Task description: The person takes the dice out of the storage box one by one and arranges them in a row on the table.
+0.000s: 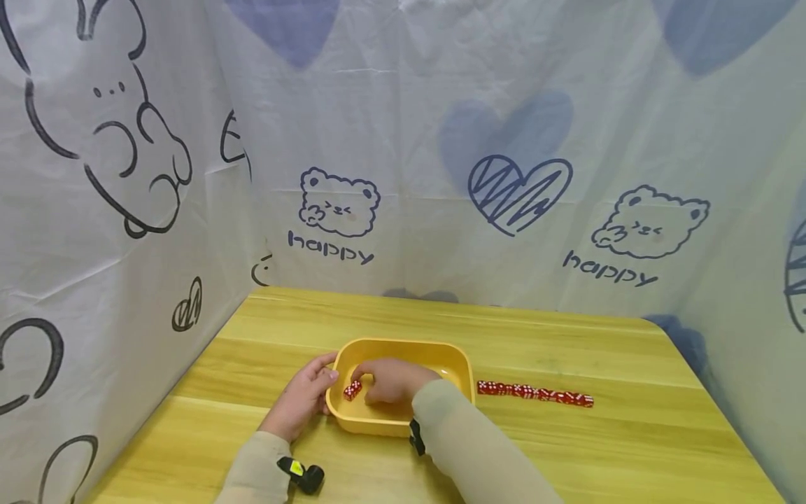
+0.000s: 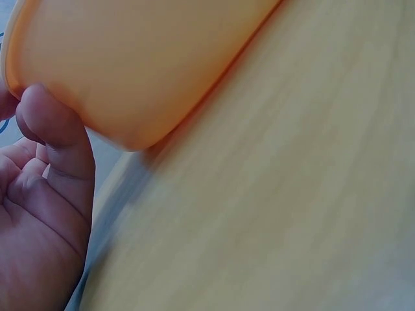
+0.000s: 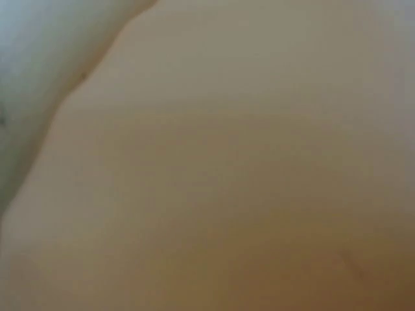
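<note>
A yellow plastic tub (image 1: 371,425) with rounded corners sits on the table, its wall also showing in the left wrist view. My left hand (image 1: 303,393) grips the tub's left rim, with the thumb (image 2: 55,123) against the wall. Reaching inside, my right hand (image 1: 393,380) has its index finger bent down at a few red dice (image 1: 352,390) with white dots near the left wall. The thumb stands apart from these dice. A row of several red dice (image 1: 535,393) lies on the table right of the tub. The right wrist view is blurred, showing a sleeve edge.
The wood-patterned table (image 1: 630,448) reaches back to a white cloth (image 1: 415,238) printed with hearts and bears. Another cloth wall (image 1: 126,280) hangs along the left side. A black strap with a small device (image 1: 308,478) is on the left wrist.
</note>
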The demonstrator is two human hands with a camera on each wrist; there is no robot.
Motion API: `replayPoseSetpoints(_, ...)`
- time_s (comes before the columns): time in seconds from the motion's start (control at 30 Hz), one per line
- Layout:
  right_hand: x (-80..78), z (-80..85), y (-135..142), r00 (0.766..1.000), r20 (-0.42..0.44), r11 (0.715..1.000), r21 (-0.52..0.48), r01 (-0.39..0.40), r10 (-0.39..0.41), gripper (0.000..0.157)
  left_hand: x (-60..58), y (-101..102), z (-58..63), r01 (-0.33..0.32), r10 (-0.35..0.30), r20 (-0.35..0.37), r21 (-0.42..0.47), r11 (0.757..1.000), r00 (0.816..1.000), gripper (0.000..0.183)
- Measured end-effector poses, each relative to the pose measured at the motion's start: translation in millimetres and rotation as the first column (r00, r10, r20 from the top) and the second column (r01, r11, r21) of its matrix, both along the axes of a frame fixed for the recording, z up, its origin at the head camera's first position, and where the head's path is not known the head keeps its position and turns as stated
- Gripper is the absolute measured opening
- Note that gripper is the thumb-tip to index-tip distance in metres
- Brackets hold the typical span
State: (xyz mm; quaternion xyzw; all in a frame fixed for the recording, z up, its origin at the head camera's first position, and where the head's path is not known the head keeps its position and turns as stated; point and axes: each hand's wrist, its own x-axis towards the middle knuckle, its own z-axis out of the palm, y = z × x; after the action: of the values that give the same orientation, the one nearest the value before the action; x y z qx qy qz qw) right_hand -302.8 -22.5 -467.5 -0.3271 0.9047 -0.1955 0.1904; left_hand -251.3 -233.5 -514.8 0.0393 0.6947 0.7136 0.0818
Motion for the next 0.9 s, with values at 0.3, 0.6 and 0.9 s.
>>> replayPoseSetpoints(0.3,3.0,-1.8,1.1,0.999,0.034,1.0,-0.022,0.01,-0.01,0.024,-0.3,0.8,-2.9,0.001,-0.001,-0.005,0.005,1.0,1.0,0.05)
replayPoseSetpoints(0.6,2.1,-3.3,1.3,0.998,0.013,0.998,-0.022,-0.054,0.054,0.015,0.1,1.1,-2.8,-0.004,0.004,-0.004,0.001,1.0,1.0,0.05)
replayPoseSetpoints(0.9,-0.2,0.4,5.7,0.996,0.046,0.992,-0.109,-0.067,0.072,0.012,0.8,0.8,-0.7,0.006,-0.006,-0.002,0.004,1.0,1.0,0.05)
